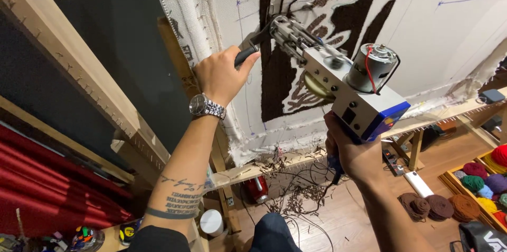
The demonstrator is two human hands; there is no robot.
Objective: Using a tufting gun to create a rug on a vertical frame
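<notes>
A white stretched backing cloth carries dark brown tufting. Against it presses the grey-and-blue tufting gun: left hand fingers wrapped around its black front handle, right hand gripping the rear. Tufting appears underway; next needs steady pressure along the line.

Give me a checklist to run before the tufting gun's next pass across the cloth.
1. Left hand wrapped on the black front handle: ok.
2. Right hand closed on the grip under the white and blue tufting gun: ok.
3. Needle tip against the stretched white cloth: ok.
4. Yarn feeding into the needle: cannot tell.
5. Cloth taut on the wooden frame: ok.
6. Floor clear underfoot: not ok, brown yarn scraps lie there.
</notes>
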